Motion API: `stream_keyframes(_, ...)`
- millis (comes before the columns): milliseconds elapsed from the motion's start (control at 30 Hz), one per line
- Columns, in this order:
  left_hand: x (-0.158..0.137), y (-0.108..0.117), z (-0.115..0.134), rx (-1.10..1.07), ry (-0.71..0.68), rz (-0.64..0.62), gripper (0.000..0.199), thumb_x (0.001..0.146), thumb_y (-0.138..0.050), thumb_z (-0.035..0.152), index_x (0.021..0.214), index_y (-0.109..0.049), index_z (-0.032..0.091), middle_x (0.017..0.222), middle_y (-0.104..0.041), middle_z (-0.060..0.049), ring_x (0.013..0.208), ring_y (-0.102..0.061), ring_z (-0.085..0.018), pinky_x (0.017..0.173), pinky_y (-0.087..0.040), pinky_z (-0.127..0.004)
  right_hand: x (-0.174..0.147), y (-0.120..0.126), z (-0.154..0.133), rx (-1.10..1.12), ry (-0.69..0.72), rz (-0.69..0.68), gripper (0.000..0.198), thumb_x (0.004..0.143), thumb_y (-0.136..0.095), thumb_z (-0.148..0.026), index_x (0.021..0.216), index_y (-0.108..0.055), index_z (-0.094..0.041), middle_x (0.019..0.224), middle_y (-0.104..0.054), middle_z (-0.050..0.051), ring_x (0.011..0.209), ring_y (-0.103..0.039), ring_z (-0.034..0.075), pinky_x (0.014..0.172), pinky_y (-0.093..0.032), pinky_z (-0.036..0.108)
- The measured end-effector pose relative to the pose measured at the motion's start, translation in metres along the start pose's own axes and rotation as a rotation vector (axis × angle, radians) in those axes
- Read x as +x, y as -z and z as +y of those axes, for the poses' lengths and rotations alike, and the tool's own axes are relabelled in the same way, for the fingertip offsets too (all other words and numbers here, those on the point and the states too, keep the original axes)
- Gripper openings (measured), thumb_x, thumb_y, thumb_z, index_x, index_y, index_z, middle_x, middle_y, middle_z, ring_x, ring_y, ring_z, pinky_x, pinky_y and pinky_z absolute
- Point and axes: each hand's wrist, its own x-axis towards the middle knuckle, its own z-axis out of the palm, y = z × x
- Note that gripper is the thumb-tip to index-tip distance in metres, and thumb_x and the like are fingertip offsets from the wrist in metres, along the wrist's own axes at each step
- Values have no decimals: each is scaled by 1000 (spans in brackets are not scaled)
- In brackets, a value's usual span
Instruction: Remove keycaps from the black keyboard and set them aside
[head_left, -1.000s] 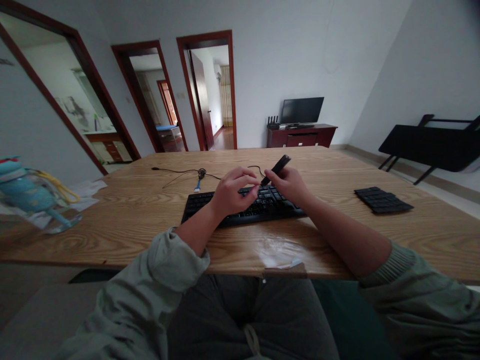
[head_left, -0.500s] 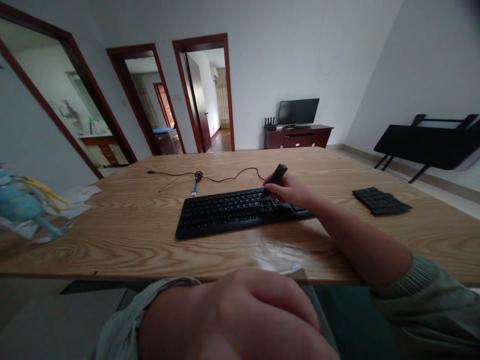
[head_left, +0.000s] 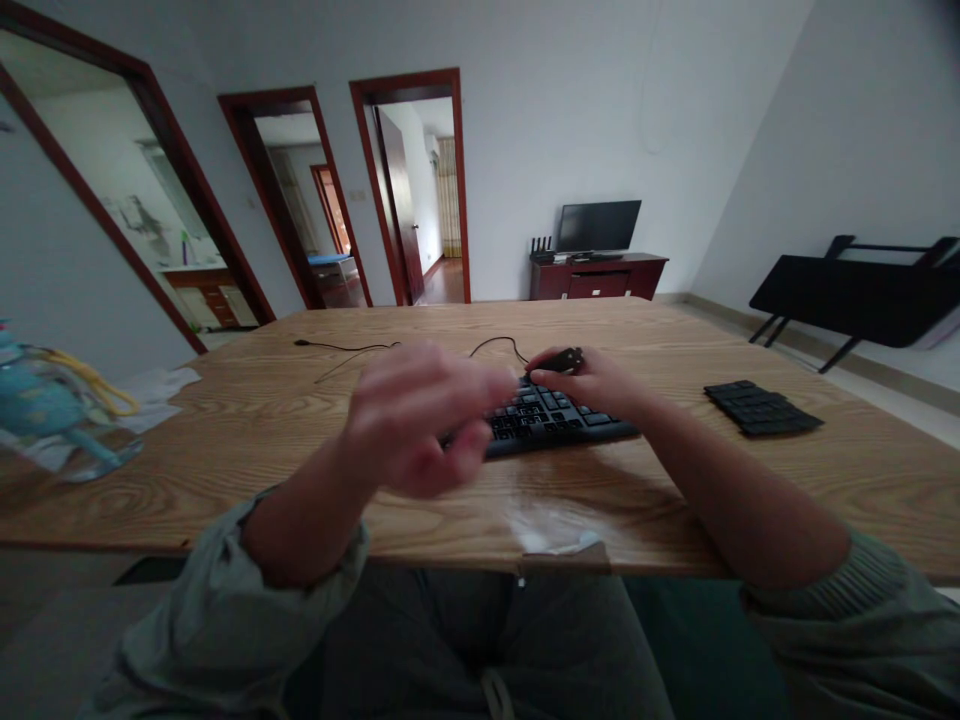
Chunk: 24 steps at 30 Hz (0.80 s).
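A black keyboard (head_left: 559, 418) lies on the wooden table, its left part hidden behind my left hand. Some places near its middle show bare frames where keycaps are absent. My right hand (head_left: 589, 375) rests over the keyboard's back edge, closed around a dark stick-like tool (head_left: 561, 360) with a hole near its end. The tool leans low, its tip down among the keys; its exact kind is unclear. Blurred by motion, my left hand (head_left: 420, 420) hovers above the keyboard's left side, fingers stretched to the right and thumb apart, with nothing visible in it.
Behind the keyboard runs a thin black cable (head_left: 345, 347). Dark pieces in tight rows (head_left: 763, 407), seemingly keycaps, lie at the right. A blue object with yellow cord (head_left: 45, 400) and crumpled plastic stand at the left. Clear tape (head_left: 566, 545) covers the near table edge.
My left hand has risen from near my lap to above the keyboard. The tool in my right hand has tilted from steep to nearly flat, leaning right.
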Motion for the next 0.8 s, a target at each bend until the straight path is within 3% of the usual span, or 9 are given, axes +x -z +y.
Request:
stream_keyframes(33,7,0,-32,32,7,-1,32,82,-56,41,112,-62,32,87,-68,1,69,-62,-15,62,-55,-31,1,-1,2,-17,31,13,23,76,-70,-39,88,-73,-19,79,-70,3,70,-60,16,62,-47,27)
stream_keyframes(67,9,2,-66,99,120,-39,37,82,-57,36,118,-59,29,88,-68,0,70,-62,-15,66,-54,-30,2,-3,5,-26,46,29,24,77,-70,-42,84,-73,-19,81,-70,5,74,-60,18,65,-47,29)
stream_keyframes(167,-15,15,-164,240,567,-52,39,82,-55,32,119,-58,21,87,-66,-4,69,-58,-14,65,-51,-29,5,-9,13,-18,-2,103,28,78,-69,-45,81,-71,-18,74,-67,5,72,-58,19,62,-46,29)
stream_keyframes(267,-61,30,-222,215,913,-126,30,83,-53,27,110,-61,17,81,-63,-5,63,-54,-14,58,-45,-26,6,-14,18,-18,-77,130,28,79,-67,-45,83,-69,-18,67,-63,4,64,-55,17,56,-43,28)
stream_keyframes(333,-82,34,-235,219,1075,-163,27,82,-54,28,106,-62,17,77,-61,-3,55,-48,-12,51,-39,-25,6,-16,19,-43,-96,132,27,80,-65,-45,82,-68,-18,64,-61,3,59,-52,15,53,-41,28)
stream_keyframes(400,-90,32,-236,192,1141,-196,28,82,-56,31,106,-62,18,76,-61,-2,50,-45,-12,49,-36,-24,6,-16,20,-68,-88,146,27,80,-65,-44,80,-67,-17,63,-60,3,57,-51,14,53,-40,28)
stream_keyframes(600,-80,21,-228,136,1134,-332,34,76,-60,32,106,-64,17,72,-60,-1,53,-48,-12,51,-37,-23,7,-12,27,-101,-113,131,36,82,-57,-50,75,-65,-15,57,-54,1,54,-48,13,50,-35,26)
stream_keyframes(800,-79,24,-224,129,1129,-308,37,73,-59,31,105,-66,15,73,-62,-2,52,-48,-12,50,-36,-24,7,-14,27,-32,-128,117,32,81,-57,-46,84,-64,-15,58,-53,0,52,-46,12,50,-35,26)
